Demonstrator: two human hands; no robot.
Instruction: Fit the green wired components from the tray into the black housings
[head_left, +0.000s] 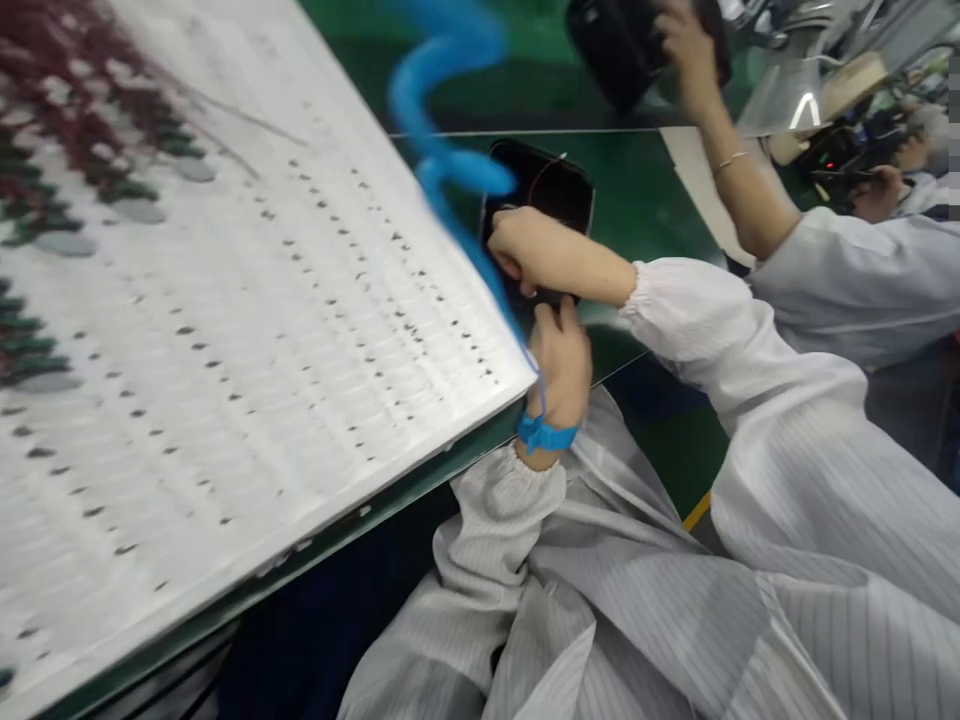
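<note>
Head: curled hands [529, 250] on black casing [559, 185]

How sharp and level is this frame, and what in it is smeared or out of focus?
Head view: strongly tilted; motion blur smears the white perforated tray and the parts at its far left; the blue coiled cord near the lens is out of focus; the left hand and right hand at the black part are fairly sharp; lighting is even, without hard shadows.
</note>
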